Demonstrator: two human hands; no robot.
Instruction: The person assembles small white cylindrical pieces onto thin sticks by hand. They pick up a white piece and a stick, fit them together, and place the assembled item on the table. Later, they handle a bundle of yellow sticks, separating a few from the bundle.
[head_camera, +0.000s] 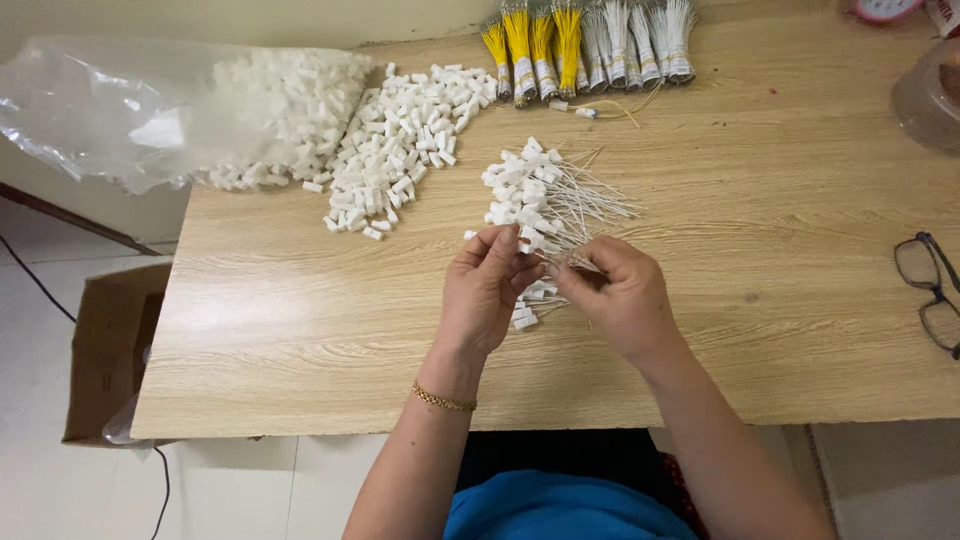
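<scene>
Plastic and string meet just below the middle of the frame: my left hand (487, 290) pinches a small white block (533, 263) between thumb and fingertips, and my right hand (618, 295), curled closed, grips a thin white string (578, 263) right beside it. Block and string are held just above the bench (780, 200), hands almost touching. As I judge it, the step in hand is joining string end to block, and the next move calls for a steady pinch and fine lining-up of the tip, since both parts are tiny. The string's long axis runs roughly left to right, its near end pointing left toward the block; I cannot tell which way the block itself faces.

Just above my hands lies a heap of stringed blocks (530, 195), blocks bunched to the left, strings fanning out to the right. A few more peek out below my fingers. Further to the upper left spreads a pile of loose white blocks (400, 150), spilling from a clear plastic bag (110, 100). Along the top edge lie yellow string bundles (530, 50) and white string bundles (640, 45). Glasses (930, 290) rest at the right edge; a cardboard box (105, 350) sits on the floor, lower left.
</scene>
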